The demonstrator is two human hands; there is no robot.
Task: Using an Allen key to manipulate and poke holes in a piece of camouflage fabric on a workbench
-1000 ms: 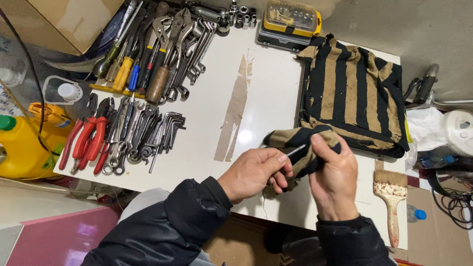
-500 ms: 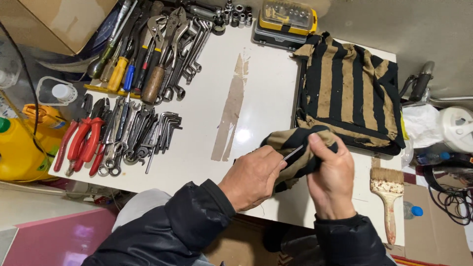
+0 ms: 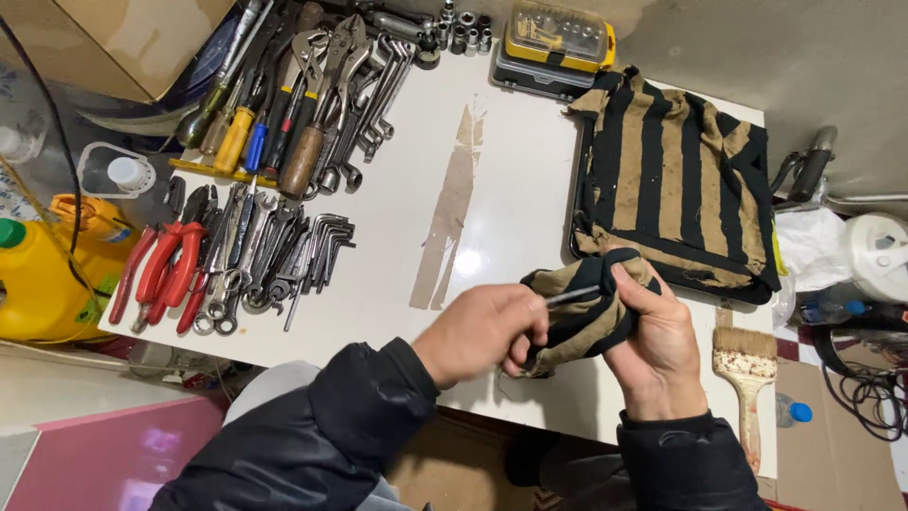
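Observation:
My left hand (image 3: 480, 331) grips a thin metal tool (image 3: 571, 295) by one end; its shaft runs into a fold of black and tan striped cloth (image 3: 579, 326). My right hand (image 3: 657, 345) is wrapped around that fold, thumb pressing it onto the shaft. The cloth's larger part (image 3: 676, 180) lies spread over a dark flat case at the table's right. Both hands hover over the white table (image 3: 407, 208) near its front edge. Most of the tool is hidden by the cloth.
Wrenches, hex keys and red-handled pliers (image 3: 165, 270) lie in rows at the left, screwdrivers (image 3: 241, 132) behind them. A yellow bit case (image 3: 558, 38) sits at the back. A paintbrush (image 3: 745, 378) lies at the right edge, a yellow jug (image 3: 38, 284) off the left.
The hands have stayed at the same spot. The metal shaft has slid a little within the cloth fold, and my right thumb has shifted on it.

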